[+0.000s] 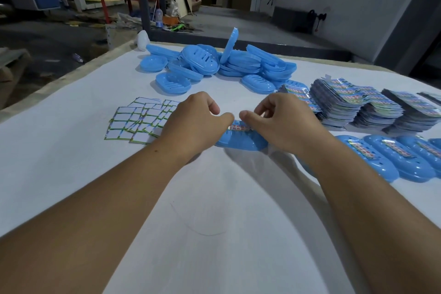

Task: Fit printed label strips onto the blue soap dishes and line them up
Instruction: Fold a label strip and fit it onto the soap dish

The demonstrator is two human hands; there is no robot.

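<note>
Nearest to me, on the white table (214, 234), both forearms reach forward and meet over one blue soap dish (241, 142) lying flat at centre. My left hand (191, 124) grips the dish's left end, fingers (210, 104) curled and thumb pressed beside the label strip (238, 127). My right hand (284, 122) pinches that strip from the right, fingers narrow and curled onto it; the strip lies across the dish's far edge. To the right, at about the same depth, a row of labelled dishes (386, 160) sits side by side, each with a strip across its top. Left of my left hand lies a loose spread of white backing sheets (136, 122) with green grid lines. Farther right, stacks of printed labels (358, 105) stand close together in a line. Beyond those, at the table's far side, a heap of unlabelled blue dishes (222, 64) is piled, one standing on edge.
</note>
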